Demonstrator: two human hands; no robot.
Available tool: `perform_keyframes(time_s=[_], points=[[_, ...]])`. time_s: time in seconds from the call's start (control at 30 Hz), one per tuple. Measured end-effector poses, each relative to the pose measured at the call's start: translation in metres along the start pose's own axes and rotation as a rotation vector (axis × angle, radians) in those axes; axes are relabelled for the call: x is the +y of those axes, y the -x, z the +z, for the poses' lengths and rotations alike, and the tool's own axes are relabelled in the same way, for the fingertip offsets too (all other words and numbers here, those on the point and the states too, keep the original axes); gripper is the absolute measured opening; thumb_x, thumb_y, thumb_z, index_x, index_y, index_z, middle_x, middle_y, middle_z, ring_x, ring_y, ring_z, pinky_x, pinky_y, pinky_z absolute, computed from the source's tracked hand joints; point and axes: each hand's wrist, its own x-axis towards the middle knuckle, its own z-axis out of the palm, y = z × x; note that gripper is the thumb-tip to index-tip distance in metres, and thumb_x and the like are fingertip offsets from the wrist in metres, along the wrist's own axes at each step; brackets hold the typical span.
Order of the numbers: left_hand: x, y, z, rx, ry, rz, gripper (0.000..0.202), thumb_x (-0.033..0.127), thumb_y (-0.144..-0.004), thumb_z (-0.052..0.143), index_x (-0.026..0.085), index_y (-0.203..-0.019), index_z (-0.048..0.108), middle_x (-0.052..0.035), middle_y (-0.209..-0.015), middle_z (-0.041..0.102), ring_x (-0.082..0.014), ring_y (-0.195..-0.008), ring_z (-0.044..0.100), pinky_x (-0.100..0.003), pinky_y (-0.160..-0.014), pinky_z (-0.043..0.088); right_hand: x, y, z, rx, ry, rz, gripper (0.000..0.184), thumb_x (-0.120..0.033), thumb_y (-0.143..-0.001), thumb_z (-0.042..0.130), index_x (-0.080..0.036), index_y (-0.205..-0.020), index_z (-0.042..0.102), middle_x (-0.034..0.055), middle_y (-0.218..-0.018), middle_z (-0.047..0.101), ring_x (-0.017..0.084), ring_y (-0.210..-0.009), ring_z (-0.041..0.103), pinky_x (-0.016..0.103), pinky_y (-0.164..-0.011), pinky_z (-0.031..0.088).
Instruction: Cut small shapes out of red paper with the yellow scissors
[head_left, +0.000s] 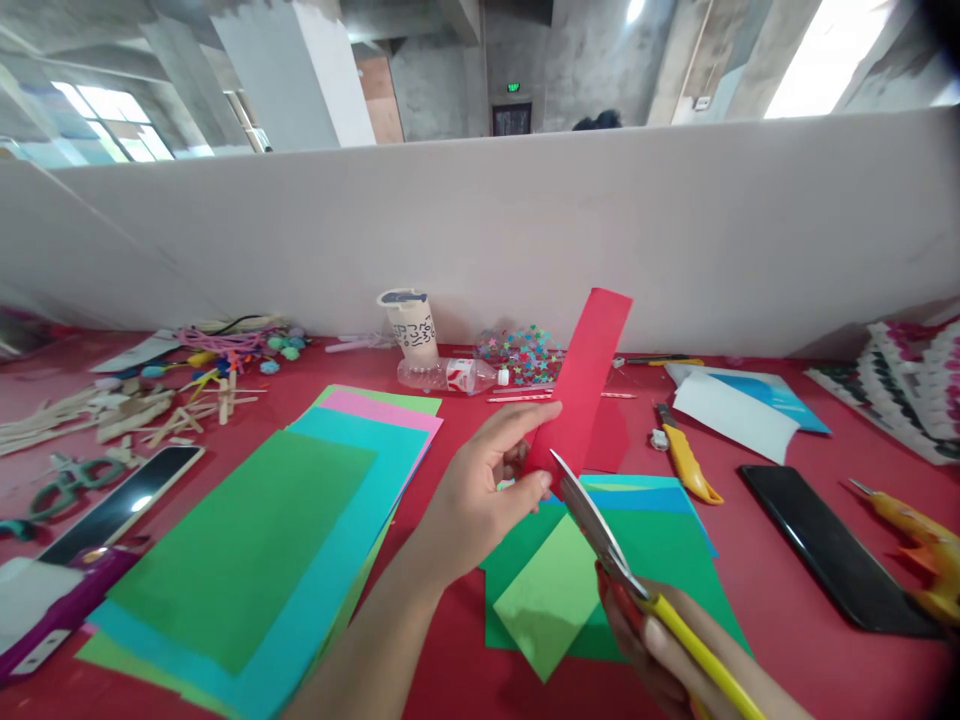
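My left hand pinches the lower end of a red paper strip, which stands up tilted to the right. My right hand grips yellow-handled scissors. Their blades lie over the strip's lower end near my left fingertips; whether they are cutting into it I cannot tell. Below the strip, a light green paper square rests on a dark green sheet, with blue sheets partly beneath. Part of my right hand is cut off by the bottom edge.
Stacked coloured sheets lie left. Behind stand a paper cup and a lying plastic bottle. At right are a yellow utility knife, a black phone and a glue gun. Green-handled scissors lie far left.
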Motion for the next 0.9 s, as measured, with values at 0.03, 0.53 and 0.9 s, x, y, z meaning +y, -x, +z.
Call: perform_keyframes(time_s=[0.03, 0.53, 0.9], points=[[0.000, 0.000, 0.002, 0.021, -0.017, 0.014, 0.053, 0.009, -0.081, 0.055, 0.034, -0.128, 0.053, -0.0012, -0.130, 0.046, -0.0103, -0.076, 0.049, -0.020, -0.061, 0.052, -0.001, -0.001, 0.001, -0.008, -0.016, -0.001, 0.051, -0.072, -0.077, 0.051, -0.021, -0.077, 0.058, -0.0046, -0.056, 0.044, 0.012, -0.045, 0.041, 0.024, -0.044, 0.041], [-0.009, -0.002, 0.008, 0.087, -0.072, 0.103, 0.053, 0.008, -0.082, 0.055, 0.035, -0.127, 0.052, 0.0001, -0.124, 0.049, -0.0110, -0.082, 0.052, -0.023, -0.073, 0.051, 0.000, 0.000, 0.000, -0.118, -0.117, 0.018, 0.046, -0.067, -0.084, 0.047, -0.021, -0.083, 0.050, -0.0078, -0.060, 0.037, 0.007, -0.044, 0.023, 0.019, -0.038, 0.027], [-0.009, -0.004, 0.004, 0.052, -0.116, 0.080, 0.054, 0.007, -0.081, 0.054, 0.034, -0.128, 0.052, 0.0006, -0.126, 0.050, -0.0099, -0.081, 0.051, -0.021, -0.069, 0.049, -0.011, 0.001, 0.005, -0.098, -0.098, 0.044, 0.049, -0.067, -0.086, 0.044, -0.019, -0.089, 0.050, -0.0102, -0.058, 0.036, 0.006, -0.043, 0.026, 0.019, -0.040, 0.023]])
